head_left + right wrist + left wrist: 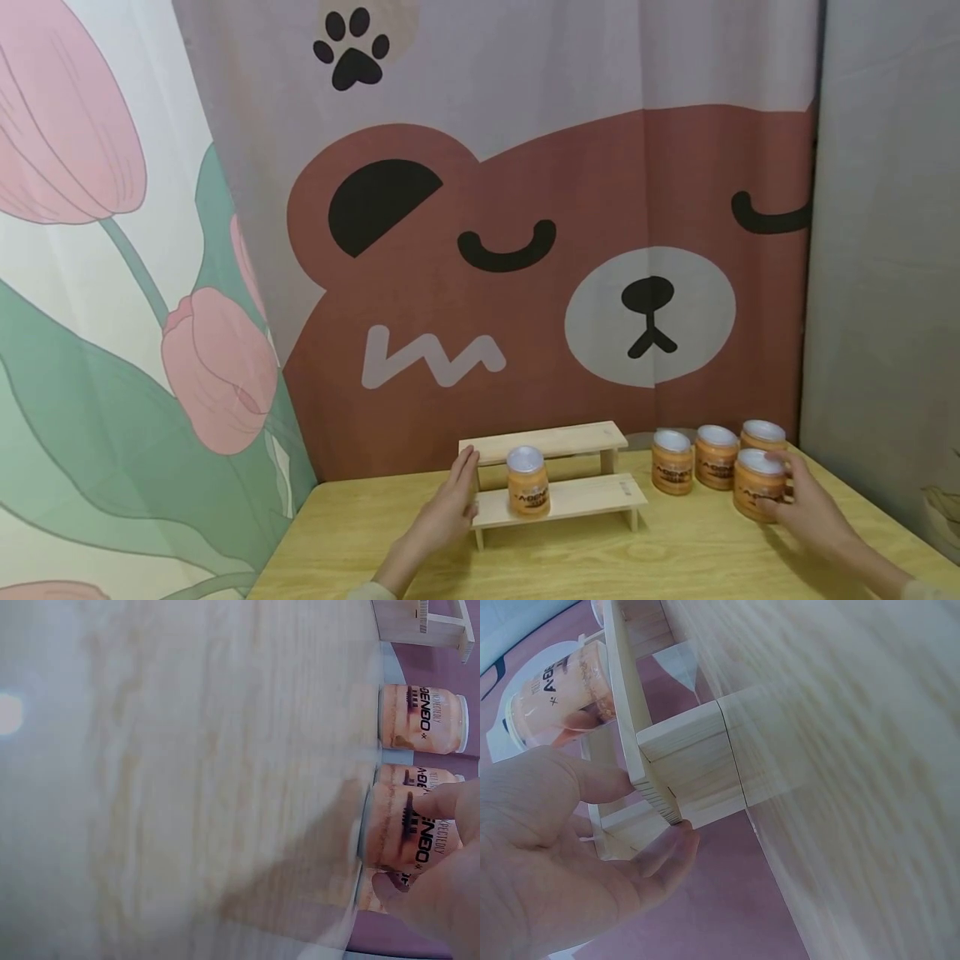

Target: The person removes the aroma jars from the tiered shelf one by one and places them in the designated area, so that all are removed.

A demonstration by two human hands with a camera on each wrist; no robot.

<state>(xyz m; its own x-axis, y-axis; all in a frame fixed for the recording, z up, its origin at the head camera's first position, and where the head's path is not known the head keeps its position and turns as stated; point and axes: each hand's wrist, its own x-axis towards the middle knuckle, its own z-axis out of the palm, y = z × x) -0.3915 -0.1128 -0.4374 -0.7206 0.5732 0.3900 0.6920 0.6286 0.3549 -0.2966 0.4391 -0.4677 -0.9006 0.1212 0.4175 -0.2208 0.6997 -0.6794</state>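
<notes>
A two-tier wooden display rack (577, 497) stands on the table, one orange jar (528, 483) with a pale lid upright on its lower step. My left hand (447, 510) is at the rack's left end. In the left wrist view, its thumb and fingers (681, 838) pinch the end of the lower board. At the right, my right hand (813, 508) grips another orange jar (756, 490), thumb and fingers around its sides. In the right wrist view this jar (386, 829) stands upright, its base at the tabletop, partly covered by the fingers.
Close behind the gripped jar stand three more orange jars, a left one (672, 467), a middle one (716, 458) and a rear one (763, 433). A bear-print curtain (525, 333) hangs behind the wooden table (375, 533); a tulip-print curtain (112, 375) hangs at the left.
</notes>
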